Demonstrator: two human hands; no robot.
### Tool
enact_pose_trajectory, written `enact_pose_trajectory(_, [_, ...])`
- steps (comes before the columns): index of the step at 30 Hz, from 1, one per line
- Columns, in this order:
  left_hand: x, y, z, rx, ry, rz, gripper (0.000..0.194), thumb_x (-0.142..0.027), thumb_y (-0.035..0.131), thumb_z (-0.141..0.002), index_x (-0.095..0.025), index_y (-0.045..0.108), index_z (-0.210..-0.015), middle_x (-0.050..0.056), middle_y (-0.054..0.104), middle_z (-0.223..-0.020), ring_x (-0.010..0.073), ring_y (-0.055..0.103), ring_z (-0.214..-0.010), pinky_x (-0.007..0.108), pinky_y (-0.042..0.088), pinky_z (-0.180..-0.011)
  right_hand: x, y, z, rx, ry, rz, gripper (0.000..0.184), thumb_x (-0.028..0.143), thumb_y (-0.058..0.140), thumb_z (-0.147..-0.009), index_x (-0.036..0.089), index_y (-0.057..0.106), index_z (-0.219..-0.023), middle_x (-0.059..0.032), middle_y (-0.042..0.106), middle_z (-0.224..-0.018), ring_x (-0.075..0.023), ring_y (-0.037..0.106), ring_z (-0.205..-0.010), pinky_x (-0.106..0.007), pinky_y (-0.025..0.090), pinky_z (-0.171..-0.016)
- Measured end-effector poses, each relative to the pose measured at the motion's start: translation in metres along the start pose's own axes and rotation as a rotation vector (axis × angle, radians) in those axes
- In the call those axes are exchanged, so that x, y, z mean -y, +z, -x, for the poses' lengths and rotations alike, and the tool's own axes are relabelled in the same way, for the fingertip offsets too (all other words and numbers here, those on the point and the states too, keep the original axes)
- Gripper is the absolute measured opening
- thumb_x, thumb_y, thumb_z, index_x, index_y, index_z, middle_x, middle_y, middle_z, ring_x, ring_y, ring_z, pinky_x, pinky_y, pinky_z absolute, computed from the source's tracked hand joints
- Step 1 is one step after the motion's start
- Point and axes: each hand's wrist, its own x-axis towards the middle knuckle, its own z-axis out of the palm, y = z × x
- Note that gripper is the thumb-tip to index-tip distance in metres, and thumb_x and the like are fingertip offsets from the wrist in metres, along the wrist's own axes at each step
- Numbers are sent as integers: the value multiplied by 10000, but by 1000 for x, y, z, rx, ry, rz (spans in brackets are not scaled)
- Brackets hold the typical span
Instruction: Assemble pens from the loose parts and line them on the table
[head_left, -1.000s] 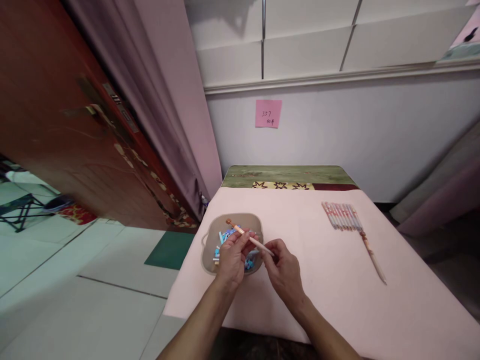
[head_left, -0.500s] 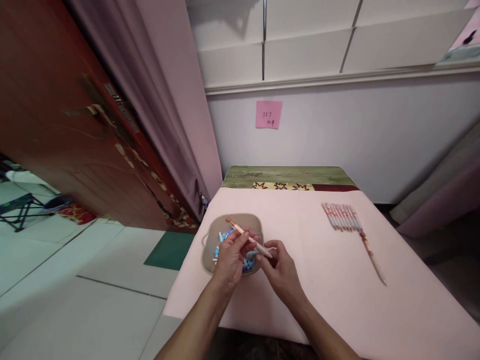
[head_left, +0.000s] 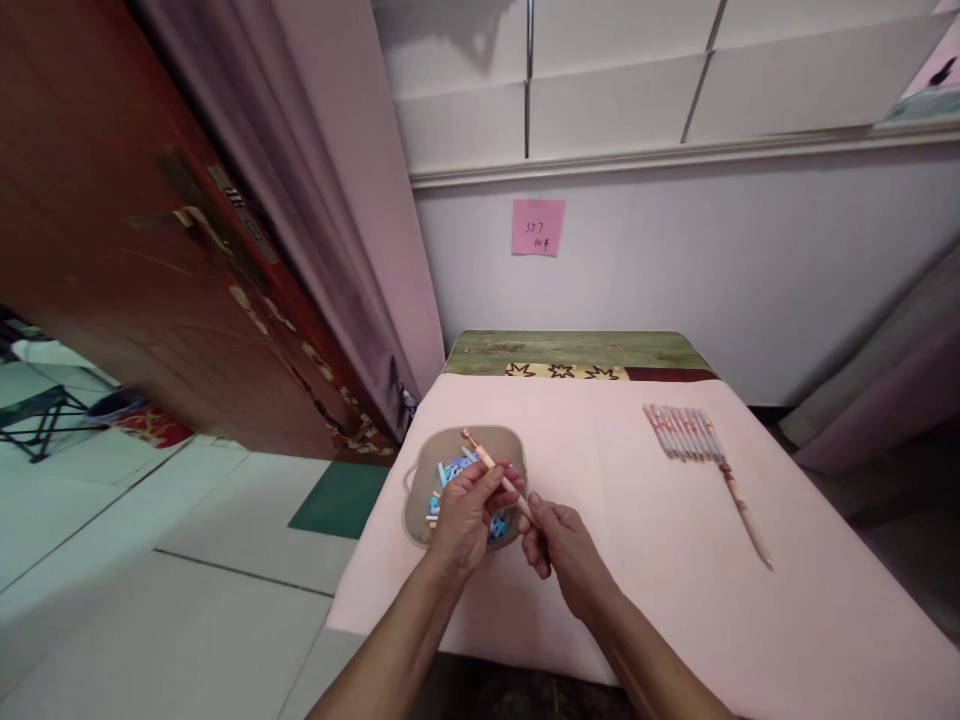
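Observation:
A slim pen (head_left: 487,459) with a brownish top and pale barrel slants between my two hands, above the near right part of a beige basin (head_left: 420,477). My left hand (head_left: 466,510) is closed around the middle of its barrel. At the lower end, my right hand (head_left: 559,545) pinches the pale part with thumb and fingers, hiding the tip. Small blue, white and purple pieces (head_left: 454,470) lie in the basin below, partly covered by my left hand.
On the pink-covered table (head_left: 600,480), a row of several similar pens (head_left: 682,433) lies at the right, with a single pen (head_left: 745,515) slanting just nearer. A pink note (head_left: 538,228) is on the wall behind. A wooden door (head_left: 187,280) stands at the left.
My right hand has turned and shifted its grip at the pen's lower end, covering the tip that showed before. The pen's top has moved slightly to the right.

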Motion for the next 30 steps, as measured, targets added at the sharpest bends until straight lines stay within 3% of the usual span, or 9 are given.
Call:
enact_pose_trajectory(6, [0, -1, -3, -18, 37, -8, 176, -178, 730, -732, -99, 687, -883, 90, 724, -764, 160, 692, -691, 196, 551, -585, -2, 2, 1, -55, -168, 23, 363, 520, 675, -765, 194, 536, -843, 67, 543, -533, -84, 464, -446, -189, 370, -437])
enact_pose_trajectory(9, [0, -1, -4, -13, 41, -7, 160, -174, 717, -743, -102, 684, -882, 85, 723, -773, 155, 690, -700, 191, 553, -590, -4, 3, 2, -110, -234, 42, 340, 489, 678, -779, 197, 506, -792, 36, 600, -586, -95, 510, -484, -207, 410, -479])
enact_pose_trajectory(12, [-1, -1, -3, 5, 11, -9, 162, -175, 704, -759, -100, 686, -902, 105, 729, -825, 164, 696, -743, 194, 560, -603, -4, 4, 2, -132, -213, 54, 377, 536, 582, -840, 177, 529, -739, 1, 625, -577, -89, 504, -433, -202, 380, -438])
enact_pose_trajectory(18, [-4, -1, -1, 35, -17, -16, 163, -178, 713, -754, -105, 691, -898, 109, 730, -832, 175, 702, -750, 195, 562, -580, -2, 2, 0, 2, 52, -52, 544, 640, 444, -862, 147, 572, -671, 3, 560, -433, -67, 397, -305, -185, 237, -340])
enact_pose_trajectory(24, [1, -4, -2, 8, -2, -28, 209, -210, 737, -731, -99, 681, -899, 85, 724, -782, 175, 699, -720, 198, 562, -574, -3, 2, 3, -42, -141, -27, 377, 487, 738, -723, 177, 555, -833, 79, 518, -519, -65, 445, -445, -175, 352, -444])
enact_pose_trajectory(30, [-3, -7, -2, 98, -70, -47, 234, -230, 747, -726, -105, 684, -913, 103, 729, -859, 186, 699, -782, 206, 566, -598, -2, 6, 6, -88, -126, -44, 420, 563, 625, -799, 165, 530, -703, 26, 575, -518, -58, 434, -377, -179, 298, -383])
